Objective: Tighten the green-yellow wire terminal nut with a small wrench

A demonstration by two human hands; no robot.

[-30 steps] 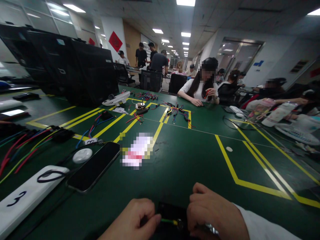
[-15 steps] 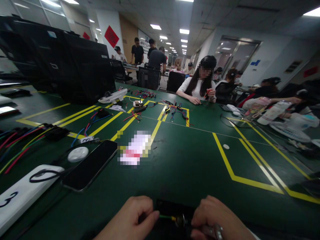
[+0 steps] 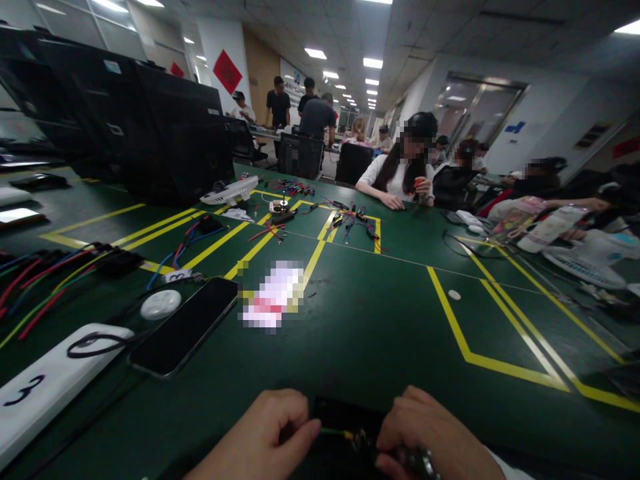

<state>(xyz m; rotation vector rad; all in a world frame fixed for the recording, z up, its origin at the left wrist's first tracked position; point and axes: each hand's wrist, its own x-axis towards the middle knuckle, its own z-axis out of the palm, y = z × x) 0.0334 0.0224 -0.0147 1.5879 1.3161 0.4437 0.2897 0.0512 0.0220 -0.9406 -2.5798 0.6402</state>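
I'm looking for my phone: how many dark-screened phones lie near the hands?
1: the phone lies face up on the green table, left of and beyond the left hand. Others may be hidden.

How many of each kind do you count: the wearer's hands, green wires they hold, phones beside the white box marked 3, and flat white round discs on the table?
Hands: 2 (left hand, right hand)
Green wire: 1
Phone: 1
White round discs: 2
Total: 6

Hands (image 3: 345, 440) pinch green wire (image 3: 331, 433)

Left hand (image 3: 265, 437) pinching, right hand (image 3: 430, 437) curled — close together
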